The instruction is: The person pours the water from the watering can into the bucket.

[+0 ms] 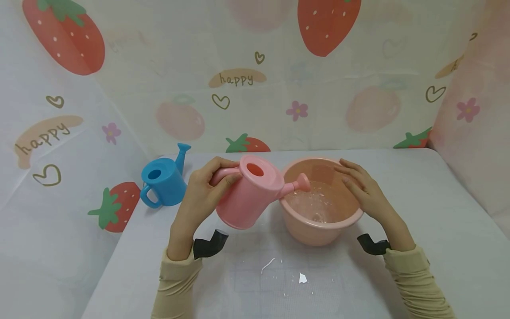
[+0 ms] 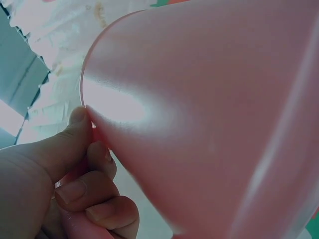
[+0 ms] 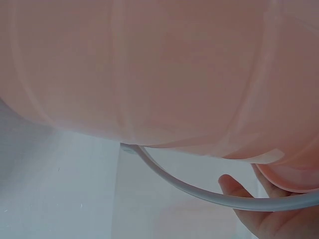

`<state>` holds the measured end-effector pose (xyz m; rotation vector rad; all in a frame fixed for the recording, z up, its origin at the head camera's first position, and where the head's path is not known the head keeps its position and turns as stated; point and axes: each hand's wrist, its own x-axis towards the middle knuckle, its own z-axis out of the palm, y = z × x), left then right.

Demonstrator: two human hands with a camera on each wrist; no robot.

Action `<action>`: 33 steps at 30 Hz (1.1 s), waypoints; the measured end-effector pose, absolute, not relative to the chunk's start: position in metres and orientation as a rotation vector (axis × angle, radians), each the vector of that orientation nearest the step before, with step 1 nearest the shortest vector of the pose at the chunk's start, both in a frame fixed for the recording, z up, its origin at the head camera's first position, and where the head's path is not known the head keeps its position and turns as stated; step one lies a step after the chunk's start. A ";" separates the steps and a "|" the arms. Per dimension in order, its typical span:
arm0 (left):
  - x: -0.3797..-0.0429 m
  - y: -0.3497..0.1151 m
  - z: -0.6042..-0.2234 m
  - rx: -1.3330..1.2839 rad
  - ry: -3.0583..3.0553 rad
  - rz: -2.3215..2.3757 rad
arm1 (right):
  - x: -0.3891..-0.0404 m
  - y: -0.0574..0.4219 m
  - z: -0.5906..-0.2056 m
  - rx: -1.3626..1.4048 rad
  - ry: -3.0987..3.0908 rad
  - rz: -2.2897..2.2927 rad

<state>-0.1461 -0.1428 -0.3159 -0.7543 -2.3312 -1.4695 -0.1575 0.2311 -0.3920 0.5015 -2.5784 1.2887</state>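
Note:
My left hand (image 1: 207,186) grips the handle of a pink watering can (image 1: 249,199), its thumb pressed near the top edge. Tilted to the right, the can has its sprinkler head over a pink basin (image 1: 318,230). Rippled water (image 1: 314,201) with bright specks lies in the basin. My right hand (image 1: 368,190) rests at the basin's right rim, fingers loosely extended over it. The left wrist view is filled by the can's side (image 2: 199,109), with fingers curled around the handle beside it. In the right wrist view the basin's outer wall (image 3: 174,74) takes up most of the picture.
A blue watering can (image 1: 169,184) stands upright on the white table (image 1: 418,199) at the back left. Wet glints (image 1: 303,278) show on the table in front of the basin. A strawberry-printed sheet (image 1: 279,88) hangs behind. A grey curved band (image 3: 209,195) crosses the right wrist view.

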 end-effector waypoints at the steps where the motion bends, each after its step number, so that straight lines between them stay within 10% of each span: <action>1: -0.146 -0.143 -0.316 -0.752 -2.333 -1.469 | -0.158 0.231 -0.392 0.503 -2.576 1.290; 33: -0.144 -0.143 -0.313 -0.771 -2.337 -1.452 | -0.158 0.232 -0.393 0.512 -2.551 1.296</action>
